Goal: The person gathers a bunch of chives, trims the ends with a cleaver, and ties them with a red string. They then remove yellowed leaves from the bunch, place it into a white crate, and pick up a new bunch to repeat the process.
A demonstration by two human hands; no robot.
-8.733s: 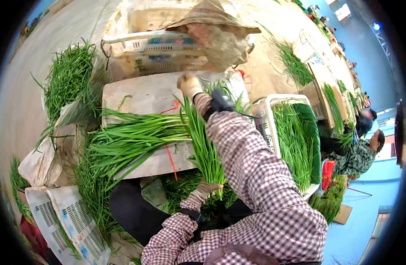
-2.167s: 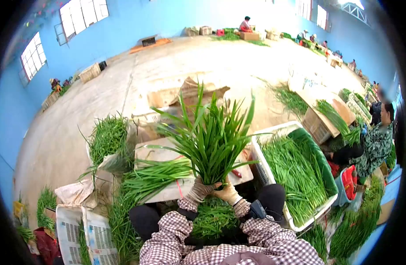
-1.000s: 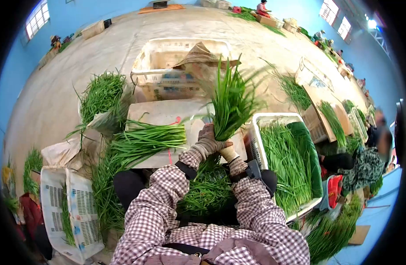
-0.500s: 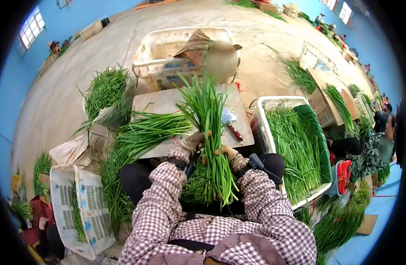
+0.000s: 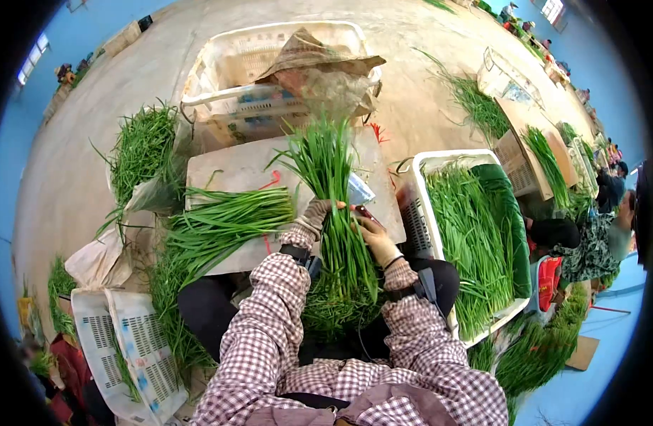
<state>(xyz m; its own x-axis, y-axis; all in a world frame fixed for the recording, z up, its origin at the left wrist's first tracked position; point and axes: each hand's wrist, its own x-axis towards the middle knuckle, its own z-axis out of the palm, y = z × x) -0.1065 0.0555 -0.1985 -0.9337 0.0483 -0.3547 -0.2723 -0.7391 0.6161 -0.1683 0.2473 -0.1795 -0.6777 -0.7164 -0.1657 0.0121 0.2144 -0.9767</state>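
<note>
An upright bunch of long green stalks (image 5: 333, 184) stands between my hands, its lower ends hanging over my lap. My left hand (image 5: 318, 214), in a glove with bare fingertips, is wrapped round the bunch from the left. My right hand (image 5: 375, 238), also gloved, has its fingers curled at the bunch's right side, by the dark red handle of a knife (image 5: 364, 211); the knife's wide blade (image 5: 359, 190) points up and away over the board (image 5: 234, 165). More stalks (image 5: 234, 213) lie across the board's left part.
A white crate (image 5: 451, 153) full of stalks stands at the right. Beyond the board is a large white crate (image 5: 199, 74) with a brown hat (image 5: 309, 53) before it. Another white crate (image 5: 142, 348) leans at lower left. A person (image 5: 596, 238) sits far right.
My right hand has moved up the bunch to the knife handle. The bunch's lower ends have risen a little. The view has shifted, and a red tie now shows on the stalks at left.
</note>
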